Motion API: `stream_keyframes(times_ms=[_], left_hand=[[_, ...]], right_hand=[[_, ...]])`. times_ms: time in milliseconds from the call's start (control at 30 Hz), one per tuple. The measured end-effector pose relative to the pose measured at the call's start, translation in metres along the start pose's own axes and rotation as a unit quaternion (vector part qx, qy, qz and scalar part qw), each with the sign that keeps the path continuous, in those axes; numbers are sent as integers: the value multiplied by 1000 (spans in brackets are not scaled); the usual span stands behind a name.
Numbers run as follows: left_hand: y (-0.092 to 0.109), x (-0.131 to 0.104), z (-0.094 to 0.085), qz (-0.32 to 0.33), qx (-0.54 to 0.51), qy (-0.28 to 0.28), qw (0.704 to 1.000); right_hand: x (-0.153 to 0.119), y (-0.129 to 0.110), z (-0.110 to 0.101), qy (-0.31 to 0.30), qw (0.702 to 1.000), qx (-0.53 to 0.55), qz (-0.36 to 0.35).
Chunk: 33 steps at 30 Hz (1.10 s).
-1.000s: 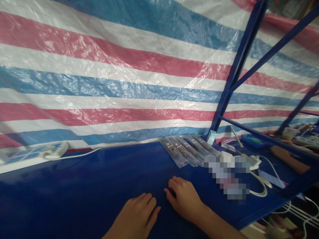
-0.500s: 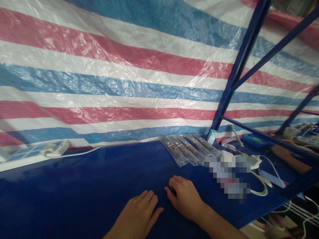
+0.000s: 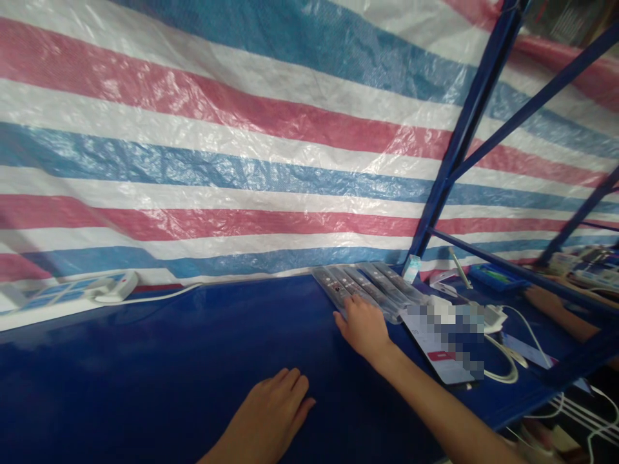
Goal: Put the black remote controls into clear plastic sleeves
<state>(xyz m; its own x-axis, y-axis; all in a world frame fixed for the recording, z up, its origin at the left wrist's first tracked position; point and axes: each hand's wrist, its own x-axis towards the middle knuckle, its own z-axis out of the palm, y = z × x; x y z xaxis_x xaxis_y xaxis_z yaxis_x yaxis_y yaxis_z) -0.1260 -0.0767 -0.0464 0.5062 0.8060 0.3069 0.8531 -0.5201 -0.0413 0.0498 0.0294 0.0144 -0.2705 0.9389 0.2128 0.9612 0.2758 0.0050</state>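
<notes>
Right hand (image 3: 363, 325): palm down, fingers bent forward over the near ends of the leftmost packets; fingertips partly hidden from this angle, so cannot tell whether they pinch a packet or only rest on it.
Left hand (image 3: 271, 406): palm down over the bare blue tabletop (image 3: 159, 367), fingers lying close together and slightly bent, thumb apart; no object seen in it.
Clear plastic packets (image 3: 373, 288): laid side by side in a slanting row at the back of the tabletop, dark contents with pale markings; the nearest ends lie beneath the right hand.
Touchscreen device (image 3: 435, 354): flat, right of the right hand, lit pale with a red patch; part is pixelated.
Charger side: white power adapter (image 3: 494, 318) and looped white cable (image 3: 509, 372) beyond the device.
Frame foot: small pale box (image 3: 411, 269) stands by the blue metal upright (image 3: 447, 174).
Far right: blue tray (image 3: 496, 278); another person's hand (image 3: 542, 298) nearby.
Far left: white power strip (image 3: 72, 294), plug fitted.
Backdrop: striped plastic sheeting (image 3: 242, 161), creased.
</notes>
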Motion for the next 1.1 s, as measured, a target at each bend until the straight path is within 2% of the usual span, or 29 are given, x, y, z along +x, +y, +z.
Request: stream_keyframes(times_ms=[100,233,400,500,633,800,967,1100], left_hand=[[-3,0,-2,-11,-8,-1,1000],[-4,0,-6,-28,-16,-32,999],[-5,1,-12,-44,-25,-62,997],[-12,2,-16,-81,-37,-59,994],[-31,7,-24,-171,-31,-24,985],[-65,9,-29,-295,13,62,953],[-97,7,-21,-333,-29,112,936],[-113,9,-13,-352,-122,93,924]], right_hand=[[19,3,6,-30,999,-17,31],[29,4,17,-50,999,-7,16],[26,3,21,-70,997,13,-43],[14,-1,19,-78,992,28,-94],[-8,-8,15,-88,982,51,-157],[-34,-17,14,-95,962,117,-230],[-48,-21,12,-109,938,172,-279],[-51,-19,8,-123,915,220,-314]])
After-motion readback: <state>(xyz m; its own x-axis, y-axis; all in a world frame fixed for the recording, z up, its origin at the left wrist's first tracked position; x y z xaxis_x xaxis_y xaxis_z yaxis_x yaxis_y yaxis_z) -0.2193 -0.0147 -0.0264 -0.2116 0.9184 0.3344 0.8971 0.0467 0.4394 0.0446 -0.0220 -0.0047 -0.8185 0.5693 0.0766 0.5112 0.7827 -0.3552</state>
